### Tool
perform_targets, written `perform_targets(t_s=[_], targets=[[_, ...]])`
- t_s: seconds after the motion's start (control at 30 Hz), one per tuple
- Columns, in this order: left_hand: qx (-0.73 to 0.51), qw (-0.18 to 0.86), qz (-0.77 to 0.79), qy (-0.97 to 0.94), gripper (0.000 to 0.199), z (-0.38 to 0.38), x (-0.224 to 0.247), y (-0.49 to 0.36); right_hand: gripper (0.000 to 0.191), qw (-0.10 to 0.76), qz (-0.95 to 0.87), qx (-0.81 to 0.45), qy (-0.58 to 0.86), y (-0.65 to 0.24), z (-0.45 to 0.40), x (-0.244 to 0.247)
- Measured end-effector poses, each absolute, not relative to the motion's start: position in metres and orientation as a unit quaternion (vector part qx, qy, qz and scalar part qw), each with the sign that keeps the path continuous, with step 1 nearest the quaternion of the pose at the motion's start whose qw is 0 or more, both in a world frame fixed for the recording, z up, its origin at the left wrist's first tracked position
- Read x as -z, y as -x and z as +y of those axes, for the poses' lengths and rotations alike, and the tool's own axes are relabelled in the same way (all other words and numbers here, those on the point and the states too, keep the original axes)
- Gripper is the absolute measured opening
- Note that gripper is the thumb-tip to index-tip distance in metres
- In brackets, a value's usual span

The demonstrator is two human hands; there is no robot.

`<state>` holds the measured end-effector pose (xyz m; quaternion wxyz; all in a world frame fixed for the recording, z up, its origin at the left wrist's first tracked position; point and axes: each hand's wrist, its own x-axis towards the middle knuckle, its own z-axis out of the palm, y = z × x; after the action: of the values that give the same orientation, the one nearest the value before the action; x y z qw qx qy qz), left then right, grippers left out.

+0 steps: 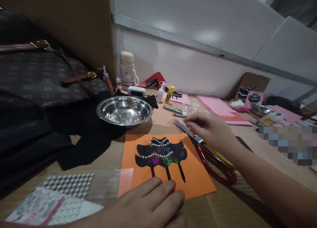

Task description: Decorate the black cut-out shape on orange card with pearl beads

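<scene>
An orange sheet (pixel 198 181) lies on the table, bearing a black cut-out (pixel 160 155) with coloured glitter and rows of white pearls. My left hand (pixel 153 201) rests over the sheet's near edge, palm down, its fingers slightly curled and spread, holding nothing visible. To the right, my right hand (pixel 210 127) hovers by the blades of red-handled scissors (pixel 218 170), thumb and fingertips pinched together; anything between them is too small to make out. Left of my left hand lies a sheet of stick-on pearls (pixel 69 185) with a pink stick (pixel 53 209).
A steel bowl (pixel 125 110) with small bits stands behind the orange sheet. Behind it are a bottle (pixel 127 69), a white device (pixel 136 91) and a glue stick (pixel 169 94). Pink papers (pixel 213 105) lie back right; a patterned bag (pixel 49 76) fills the left.
</scene>
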<state>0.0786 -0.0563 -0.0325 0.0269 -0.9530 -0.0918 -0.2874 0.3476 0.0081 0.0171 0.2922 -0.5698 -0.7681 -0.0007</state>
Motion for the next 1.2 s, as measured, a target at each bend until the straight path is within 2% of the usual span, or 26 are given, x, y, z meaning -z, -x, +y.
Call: perform_targets(t_s=[0.17,0.4,0.93,1.2], targets=[[0.241,0.028,-0.116,0.963,0.027,-0.056,0.027,-0.073,0.016,0.223,-0.837,-0.054,0.496,-0.33,-0.024,0.004],[0.234,0.016,-0.131,0.963,0.028,-0.059,0.034,-0.074,0.013,0.244,-0.857,-0.052,0.451,-0.335,-0.024,0.027],[0.225,-0.006,-0.138,0.964,0.028,-0.059,0.029,-0.076,0.01,0.224,-0.885,0.038,0.407,-0.329,-0.03,0.03],[0.235,0.017,-0.151,0.96,0.023,-0.06,0.028,-0.078,0.01,0.243,-0.891,0.03,0.381,-0.329,-0.03,0.029]])
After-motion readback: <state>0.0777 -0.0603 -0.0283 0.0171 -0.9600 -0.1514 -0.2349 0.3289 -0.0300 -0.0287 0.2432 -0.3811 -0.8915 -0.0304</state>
